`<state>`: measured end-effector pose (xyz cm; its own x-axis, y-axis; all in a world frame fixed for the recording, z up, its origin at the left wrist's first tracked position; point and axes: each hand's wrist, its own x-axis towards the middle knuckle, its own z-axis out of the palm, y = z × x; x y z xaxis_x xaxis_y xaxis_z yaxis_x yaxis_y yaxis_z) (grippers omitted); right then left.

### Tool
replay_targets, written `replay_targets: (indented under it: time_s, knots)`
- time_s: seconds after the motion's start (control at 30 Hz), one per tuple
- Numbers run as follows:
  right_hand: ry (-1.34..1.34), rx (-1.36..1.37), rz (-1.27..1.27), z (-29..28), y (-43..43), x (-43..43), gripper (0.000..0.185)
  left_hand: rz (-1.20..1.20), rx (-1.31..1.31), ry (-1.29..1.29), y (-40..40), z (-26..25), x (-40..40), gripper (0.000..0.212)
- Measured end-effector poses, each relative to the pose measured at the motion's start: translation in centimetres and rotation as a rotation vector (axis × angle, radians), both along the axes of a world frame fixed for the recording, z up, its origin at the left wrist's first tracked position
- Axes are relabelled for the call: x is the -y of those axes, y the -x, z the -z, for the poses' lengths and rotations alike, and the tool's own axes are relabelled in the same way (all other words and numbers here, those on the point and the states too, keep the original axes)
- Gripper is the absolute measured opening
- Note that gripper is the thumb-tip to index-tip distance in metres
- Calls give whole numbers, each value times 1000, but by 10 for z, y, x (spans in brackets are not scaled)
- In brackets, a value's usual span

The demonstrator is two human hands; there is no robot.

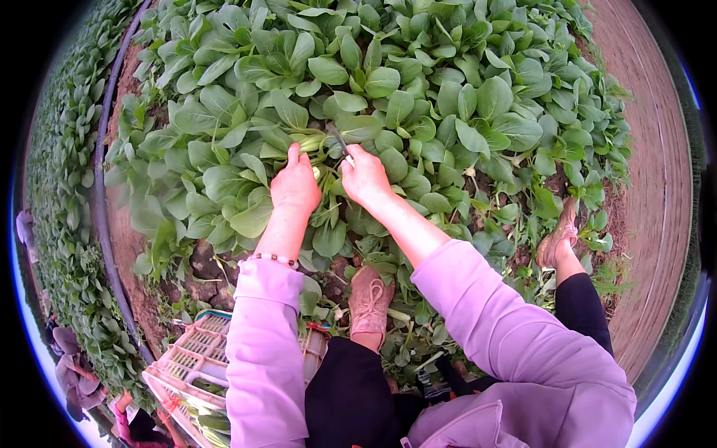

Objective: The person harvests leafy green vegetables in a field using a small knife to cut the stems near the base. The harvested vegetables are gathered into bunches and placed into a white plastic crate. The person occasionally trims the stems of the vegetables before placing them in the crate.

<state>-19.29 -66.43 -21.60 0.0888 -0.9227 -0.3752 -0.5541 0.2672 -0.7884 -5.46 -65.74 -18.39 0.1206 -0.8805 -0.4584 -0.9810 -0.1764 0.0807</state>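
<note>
Among dense leafy green plants, which look like bok choy (pixel 383 82), my two hands work close together at the middle of the view. My left hand (pixel 296 182) is closed around the pale stalks of a leafy green plant (pixel 310 140), its leaves spreading to the left. Just right of it, my right hand (pixel 364 173) grips a knife, whose dark, narrow blade (pixel 339 143) points up and left beside the stalks. The fingers of my right hand hide most of the handle. Leaves and motion blur hide the plant's base.
A plastic crate (pixel 187 358) holding cut greens stands at the lower left, partly behind my left sleeve. My shoes (pixel 371 299) rest on soil among loose leaves. A dark hose (pixel 101 185) runs along the left furrow. Other people (pixel 78 372) crouch at the far lower left. Bare soil (pixel 650 168) lies right.
</note>
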Motion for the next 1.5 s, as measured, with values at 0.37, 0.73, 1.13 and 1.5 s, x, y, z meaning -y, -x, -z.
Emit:
replay_targets:
  time_s: [0.37, 0.73, 1.13, 1.5]
  knots:
    - [-48, 20, 63, 35, -12, -3, 33, -58, -26, -91, -7, 8, -2, 44]
    - [-131, 92, 102, 37, -26, -1, 21, 12, 33, -111, -1, 6, -1, 31]
    - [-248, 372, 171, -48, 71, -15, 27, -15, -393, 571, 29, -67, -33, 50]
    - [200, 344, 166, -161, 172, -101, 49, -106, -1239, 4, 103, -146, -112, 45]
